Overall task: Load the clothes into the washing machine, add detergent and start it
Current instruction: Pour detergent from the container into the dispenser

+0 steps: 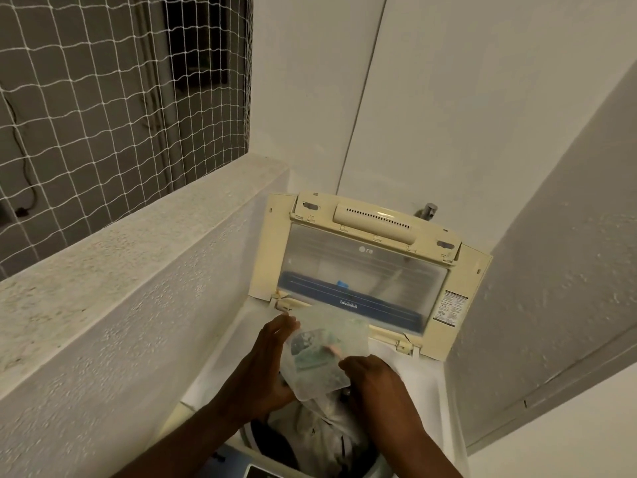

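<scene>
A top-loading washing machine stands below me with its cream lid raised upright against the back wall. Light and dark clothes fill the drum. Over the drum I hold a pale green, see-through detergent pouch. My left hand holds its left side, fingers reaching up along the edge. My right hand grips its lower right corner. The pouch hides part of the drum's rim.
A rough white ledge runs along the left, with a netted window above it. White walls close in behind and to the right. A metal tap sticks out of the wall behind the lid.
</scene>
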